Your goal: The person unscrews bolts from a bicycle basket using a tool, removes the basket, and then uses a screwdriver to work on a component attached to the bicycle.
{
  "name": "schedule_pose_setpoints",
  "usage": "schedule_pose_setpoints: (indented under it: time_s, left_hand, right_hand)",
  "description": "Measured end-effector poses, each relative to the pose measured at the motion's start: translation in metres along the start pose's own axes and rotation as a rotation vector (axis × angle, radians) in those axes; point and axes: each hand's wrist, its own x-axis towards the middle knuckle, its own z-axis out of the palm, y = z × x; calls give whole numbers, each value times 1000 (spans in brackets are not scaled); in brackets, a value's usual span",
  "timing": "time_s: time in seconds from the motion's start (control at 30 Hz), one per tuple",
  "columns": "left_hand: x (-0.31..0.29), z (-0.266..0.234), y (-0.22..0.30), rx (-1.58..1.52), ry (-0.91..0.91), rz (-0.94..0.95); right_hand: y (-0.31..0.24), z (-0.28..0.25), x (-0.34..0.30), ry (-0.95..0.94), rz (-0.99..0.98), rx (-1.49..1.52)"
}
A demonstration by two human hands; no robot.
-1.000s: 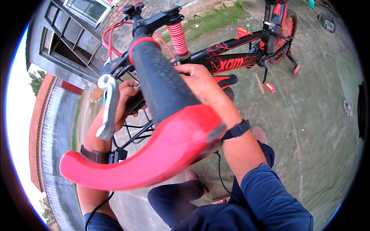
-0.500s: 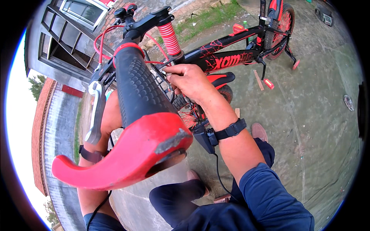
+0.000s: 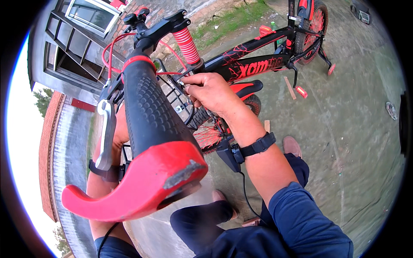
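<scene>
A black and red bicycle (image 3: 258, 64) stands in front of me, its handlebar coming toward the camera. Large in view is the black handlebar grip (image 3: 152, 103) with a scuffed red end (image 3: 142, 182); a silver brake lever (image 3: 104, 133) lies along its left side. My right hand (image 3: 210, 92) is closed, thumb and fingers pinched beside a black wire rack (image 3: 174, 96), just below the red and white ribbed sleeve (image 3: 186, 46). Whatever it pinches is too small to make out. My left hand (image 3: 121, 124) reaches behind the grip, which hides its fingers.
Red cables (image 3: 112, 51) loop ahead of the handlebar. Below the rack is the front wheel (image 3: 207, 135) with red spokes. A wood strip (image 3: 289, 87) and a red pedal (image 3: 301, 92) show right of the frame. My shoe (image 3: 292, 147) rests on the concrete floor.
The grip and its red end have shifted slightly left and down in view, uncovering more of the wire rack. My right hand keeps its pinch at nearly the same spot.
</scene>
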Motion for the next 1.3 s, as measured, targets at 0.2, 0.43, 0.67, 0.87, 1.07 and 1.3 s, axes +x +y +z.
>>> schedule_pose_setpoints:
  time_s: [0.2, 0.43, 0.67, 0.87, 1.07, 1.3]
  left_hand:
    - [-15, 37, 92, 657, 295, -278]
    - [2, 14, 25, 148, 249, -55]
    - [-7, -6, -1, 249, 122, 74]
    - [-17, 19, 80, 258, 183, -133]
    - [-13, 14, 42, -106, 55, -172]
    - [-19, 5, 41, -237, 93, -215]
  right_hand:
    - [12, 13, 4, -44, -10, -19]
    - [3, -4, -1, 7, -24, -35]
    - [6, 7, -1, -25, 2, 4]
    - [9, -6, 5, -24, 7, 33]
    - [6, -1, 1, -31, -17, 4]
    - [3, -2, 2, -20, -21, 9]
